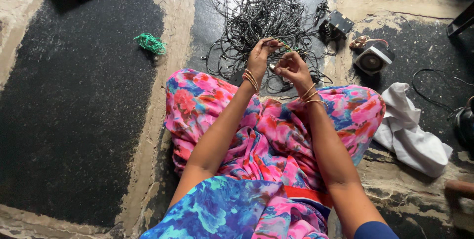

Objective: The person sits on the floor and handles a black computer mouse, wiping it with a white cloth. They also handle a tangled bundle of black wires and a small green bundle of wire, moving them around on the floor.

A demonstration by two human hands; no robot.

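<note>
Dark stone floor (74, 120): wire tangle (256, 12) at 12 o'clock; left hand (259, 56) & right hand (291, 67) grips pinch its strand, left nearer.

Wire tangle (256, 17) ahead; bare floor (74, 101) leftward.

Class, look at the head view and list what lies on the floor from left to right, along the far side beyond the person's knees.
Green wire bundle → tangle of black wire, with the left hand and right hand at its near edge → small black box → round speaker → white cloth.
</note>
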